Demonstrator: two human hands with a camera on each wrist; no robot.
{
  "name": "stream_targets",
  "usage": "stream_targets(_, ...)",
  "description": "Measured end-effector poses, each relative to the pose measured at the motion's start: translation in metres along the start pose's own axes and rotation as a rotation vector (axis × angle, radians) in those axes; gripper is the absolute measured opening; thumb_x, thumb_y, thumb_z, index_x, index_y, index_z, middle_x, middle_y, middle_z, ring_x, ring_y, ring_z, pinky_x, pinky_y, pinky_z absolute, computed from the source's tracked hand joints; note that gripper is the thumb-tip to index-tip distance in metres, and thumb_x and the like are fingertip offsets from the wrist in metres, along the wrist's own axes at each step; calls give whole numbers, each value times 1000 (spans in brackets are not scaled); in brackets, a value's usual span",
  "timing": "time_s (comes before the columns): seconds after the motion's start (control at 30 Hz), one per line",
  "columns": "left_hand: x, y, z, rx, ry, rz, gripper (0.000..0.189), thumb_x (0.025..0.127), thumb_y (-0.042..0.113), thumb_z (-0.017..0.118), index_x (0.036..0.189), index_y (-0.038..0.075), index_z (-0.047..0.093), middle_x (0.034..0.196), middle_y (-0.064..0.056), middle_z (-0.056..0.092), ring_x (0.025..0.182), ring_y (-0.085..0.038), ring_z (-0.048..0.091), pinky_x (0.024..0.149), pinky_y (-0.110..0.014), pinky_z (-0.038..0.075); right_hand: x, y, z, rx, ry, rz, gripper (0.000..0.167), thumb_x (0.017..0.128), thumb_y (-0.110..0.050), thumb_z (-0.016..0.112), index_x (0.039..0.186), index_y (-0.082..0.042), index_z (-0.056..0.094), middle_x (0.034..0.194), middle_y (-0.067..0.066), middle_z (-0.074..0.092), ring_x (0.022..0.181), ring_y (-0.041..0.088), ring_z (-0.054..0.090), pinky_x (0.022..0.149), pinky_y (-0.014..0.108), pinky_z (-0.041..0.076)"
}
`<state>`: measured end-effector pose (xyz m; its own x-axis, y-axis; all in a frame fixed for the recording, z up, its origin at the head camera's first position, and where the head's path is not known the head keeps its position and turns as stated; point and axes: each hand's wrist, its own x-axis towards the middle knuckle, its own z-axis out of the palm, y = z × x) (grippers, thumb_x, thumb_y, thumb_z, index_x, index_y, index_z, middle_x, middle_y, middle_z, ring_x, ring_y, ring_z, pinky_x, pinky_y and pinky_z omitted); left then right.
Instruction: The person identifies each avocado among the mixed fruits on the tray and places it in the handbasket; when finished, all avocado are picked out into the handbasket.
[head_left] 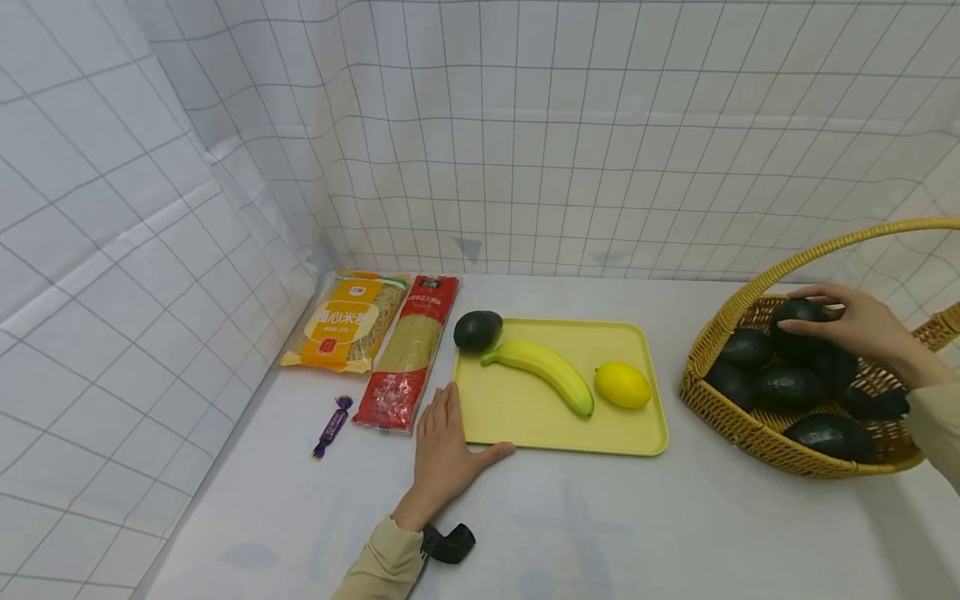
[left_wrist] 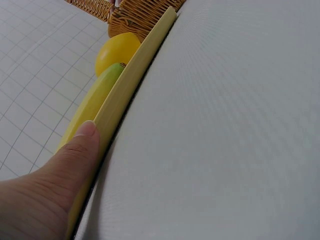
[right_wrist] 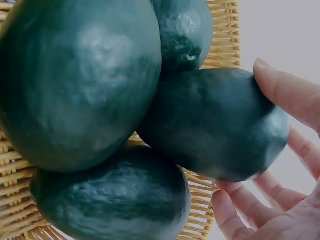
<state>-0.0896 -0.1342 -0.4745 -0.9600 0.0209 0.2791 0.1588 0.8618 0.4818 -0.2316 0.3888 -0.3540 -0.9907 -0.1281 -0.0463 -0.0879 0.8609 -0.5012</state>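
At the basket on the right, my right hand (head_left: 862, 325) grips a dark green avocado (head_left: 797, 318), thumb on one side and fingers on the other. In the right wrist view this avocado (right_wrist: 215, 125) touches others around it. More avocados (head_left: 789, 387) lie in the woven basket (head_left: 780, 450). My left hand (head_left: 444, 450) rests against the near left corner of a yellow tray (head_left: 517, 417), fingers along its left side and thumb at the front edge. The left wrist view shows the thumb (left_wrist: 75, 155) touching the rim. On the tray are a banana (head_left: 543, 371), a lemon (head_left: 622, 384) and an avocado (head_left: 477, 331) at the far left corner.
Left of the tray lie a red noodle packet (head_left: 411, 350), a yellow-orange pasta bag (head_left: 347, 321) and a purple-wrapped candy (head_left: 332, 427). A tall handle (head_left: 847, 247) arches over the basket. Grid-patterned cloth (head_left: 525, 150) stands behind and at the left.
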Motion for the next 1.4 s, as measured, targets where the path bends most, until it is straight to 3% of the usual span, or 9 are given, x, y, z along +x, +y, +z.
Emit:
stream_targets(0.4, 0, 2, -1, 7, -30, -21, 121, 68, 68, 70, 147, -8, 18, 149, -25, 25, 138, -38, 18, 108, -53, 16, 7, 1, -3, -2, -70, 24, 77, 86, -52, 63, 137, 2, 41, 134, 37, 32, 117, 55, 32, 84, 71, 29)
stream_targets(0.67, 0, 1, 0, -2, -20, -12, 121, 68, 67, 71, 147, -8, 19, 148, -25, 26, 138, -38, 19, 107, -54, 17, 8, 5, 8, -21, -73, -92, 64, 87, -40, 68, 131, 2, 49, 122, 35, 49, 105, 50, 49, 79, 64, 38)
stream_targets(1.03, 1, 2, -2, 10, -47, -41, 122, 68, 68, 70, 148, -6, 17, 150, -23, 24, 139, -35, 16, 108, -52, 15, 10, 7, 17, 20, -101, -97, 63, 91, -36, 64, 134, 6, 43, 128, 38, 41, 111, 53, 42, 82, 67, 35)
stream_targets(1.4, 0, 2, 0, 19, -52, -42, 121, 69, 68, 69, 148, -6, 17, 150, -22, 24, 139, -35, 16, 109, -51, 14, 11, 13, 24, 56, -95, -147, 56, 95, -30, 59, 132, 8, 44, 128, 38, 41, 109, 55, 44, 82, 66, 35)
